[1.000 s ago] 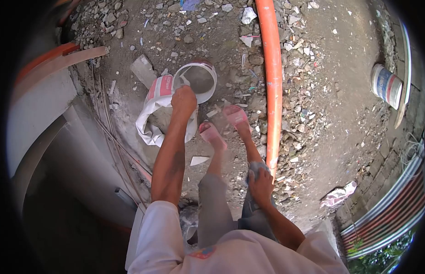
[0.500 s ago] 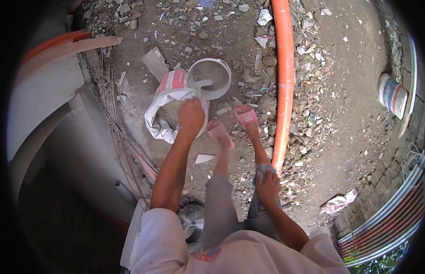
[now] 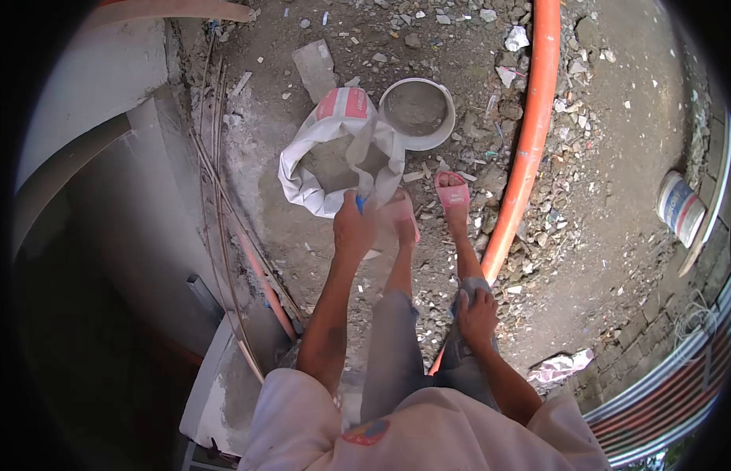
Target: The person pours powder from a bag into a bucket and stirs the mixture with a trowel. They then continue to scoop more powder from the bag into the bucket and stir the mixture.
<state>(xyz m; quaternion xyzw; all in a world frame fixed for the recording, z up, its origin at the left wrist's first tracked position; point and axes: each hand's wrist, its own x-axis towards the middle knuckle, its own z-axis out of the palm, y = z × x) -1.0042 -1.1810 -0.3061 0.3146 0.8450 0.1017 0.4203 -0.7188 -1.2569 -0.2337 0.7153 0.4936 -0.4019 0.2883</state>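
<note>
**Left hand (image 3: 354, 230) gripping a blue-handled tool (image 3: 361, 203) at the mouth of an open sack (image 3: 293, 174)**

The left hand is closed around the handle; the tool's far end is blurred, so its shape cannot be told, though it may be a trowel. The right hand (image 3: 477, 316) rests over the right knee (image 3: 474, 284), grasping nothing, probably to brace the bent-over body.

The white sack, printed in pink, stands on the ground just ahead of the left foot. Its rim is rolled outward, which likely holds the mouth wide over the grey powder (image 3: 322, 163) inside. Just beside it, to the right and in easy reach, a round bucket (image 3: 428, 144) holds grey material.

A flat slab (image 3: 314, 69) lies behind the sack. Thin rods (image 3: 218, 118) hem in the left side. Right of the pink slippers (image 3: 453, 198), a thick orange pipe (image 3: 530, 149) crosses the rubble, limiting foot room. Beyond it, a labelled pail (image 3: 680, 209) lies tipped.
</note>
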